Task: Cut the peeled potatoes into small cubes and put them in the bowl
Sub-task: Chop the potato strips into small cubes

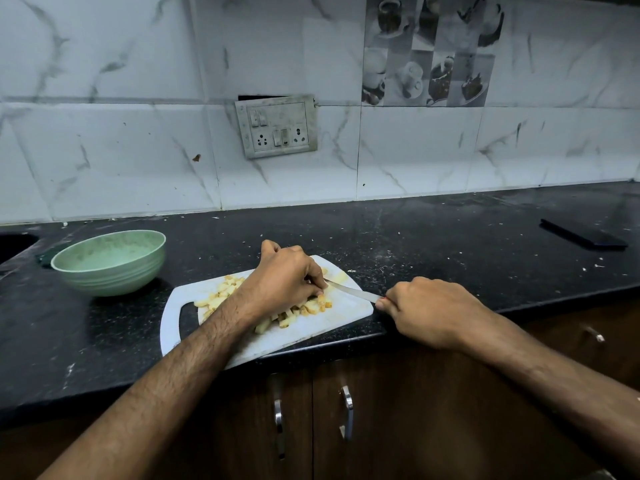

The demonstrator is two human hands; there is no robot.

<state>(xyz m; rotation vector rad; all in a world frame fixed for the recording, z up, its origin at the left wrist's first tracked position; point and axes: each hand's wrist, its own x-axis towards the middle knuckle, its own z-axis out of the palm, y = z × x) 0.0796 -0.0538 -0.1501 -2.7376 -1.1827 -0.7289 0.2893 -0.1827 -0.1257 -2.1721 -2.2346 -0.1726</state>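
A white cutting board (343, 311) lies at the front edge of the black counter. Yellow potato sticks and cubes (221, 294) are piled across its middle. My left hand (284, 278) lies over the pile with curled fingers holding a bunch of sticks down against the board. My right hand (429, 310) grips the handle of a knife (353, 292), whose thin blade points left and meets the potato right beside my left fingertips. A pale green bowl (109, 261) stands to the left of the board; no potato shows inside it from this angle.
A dark flat object (583, 233) lies on the counter at the far right. A dark sink opening (15, 242) sits at the far left edge. Brown cabinet doors with metal handles (348, 412) are below the counter. A switch and socket panel (277, 126) is on the tiled wall.
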